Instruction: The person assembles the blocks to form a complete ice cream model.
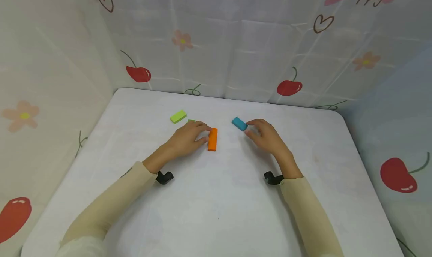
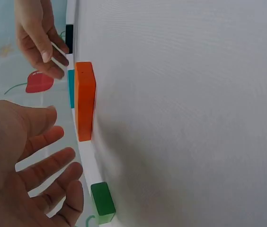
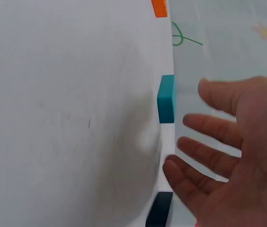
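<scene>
An orange block (image 1: 212,139) lies lengthwise on the white table, just right of my left hand (image 1: 187,138). That hand's thumb and fingers are apart and loosely bent, with the tips at the block's left side; in the left wrist view nothing is in its grasp. My right hand (image 1: 266,137) is beside a blue block (image 1: 239,124), fingers spread and relaxed, fingertips near the block's right end. Most of a green block (image 1: 191,120) is hidden behind my left hand in the head view. The right wrist view shows a dark block (image 3: 159,209) below the right hand's fingers.
A lime-green block (image 1: 178,116) sits toward the back left of the table (image 1: 216,212). Patterned curtains (image 1: 229,43) with cherries and flowers surround the table's back and sides. Black wrist cameras stick out from both sleeves.
</scene>
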`<state>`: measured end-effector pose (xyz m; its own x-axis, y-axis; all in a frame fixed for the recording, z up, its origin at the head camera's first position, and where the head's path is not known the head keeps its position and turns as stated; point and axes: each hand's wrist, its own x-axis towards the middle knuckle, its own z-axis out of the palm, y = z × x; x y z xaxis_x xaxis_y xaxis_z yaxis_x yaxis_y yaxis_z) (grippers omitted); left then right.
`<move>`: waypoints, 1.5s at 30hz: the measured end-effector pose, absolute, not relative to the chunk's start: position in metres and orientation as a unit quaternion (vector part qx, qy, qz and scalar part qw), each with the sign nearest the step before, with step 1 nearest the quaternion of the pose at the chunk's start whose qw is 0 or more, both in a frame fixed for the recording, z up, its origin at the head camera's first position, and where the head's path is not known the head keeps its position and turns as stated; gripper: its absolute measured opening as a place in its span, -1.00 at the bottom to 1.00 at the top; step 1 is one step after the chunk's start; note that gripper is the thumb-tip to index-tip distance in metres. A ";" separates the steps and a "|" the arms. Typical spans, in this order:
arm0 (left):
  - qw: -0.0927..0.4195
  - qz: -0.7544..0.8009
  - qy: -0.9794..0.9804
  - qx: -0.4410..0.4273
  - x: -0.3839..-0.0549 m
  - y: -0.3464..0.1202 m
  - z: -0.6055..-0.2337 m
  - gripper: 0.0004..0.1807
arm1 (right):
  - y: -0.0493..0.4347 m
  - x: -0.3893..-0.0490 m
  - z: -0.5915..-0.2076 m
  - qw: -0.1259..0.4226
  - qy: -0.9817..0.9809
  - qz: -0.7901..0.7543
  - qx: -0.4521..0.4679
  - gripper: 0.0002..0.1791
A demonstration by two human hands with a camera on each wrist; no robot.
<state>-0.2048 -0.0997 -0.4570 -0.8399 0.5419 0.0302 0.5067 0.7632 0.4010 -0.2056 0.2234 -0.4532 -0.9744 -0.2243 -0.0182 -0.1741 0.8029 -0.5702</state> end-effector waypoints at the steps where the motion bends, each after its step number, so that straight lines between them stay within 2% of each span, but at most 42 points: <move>1: 0.053 0.197 0.939 0.278 -0.205 -0.098 -0.457 -0.55 | 0.220 -0.208 -0.453 0.042 0.948 -0.301 -0.093 -0.48; 6: 0.080 0.175 0.942 0.277 -0.206 -0.095 -0.458 -0.47 | 0.207 -0.221 -0.452 0.042 0.956 -0.286 -0.050 -0.50; 20: 0.097 0.185 0.933 0.291 -0.206 -0.092 -0.458 -0.39 | 0.195 -0.236 -0.461 0.019 0.965 -0.260 -0.037 -0.60; 37: 0.079 0.220 0.922 0.310 -0.208 -0.089 -0.466 -0.38 | 0.190 -0.239 -0.467 0.002 0.959 -0.283 -0.034 -0.63; 45: 0.085 0.213 0.924 0.307 -0.202 -0.083 -0.465 -0.38 | 0.185 -0.245 -0.468 0.013 0.950 -0.310 -0.045 -0.67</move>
<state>-0.2021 -0.0830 -0.4647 -0.7971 0.6032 -0.0266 0.5304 0.7206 0.4466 -0.2446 0.1851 -0.4680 -0.9956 -0.0940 0.0024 -0.0774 0.8043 -0.5892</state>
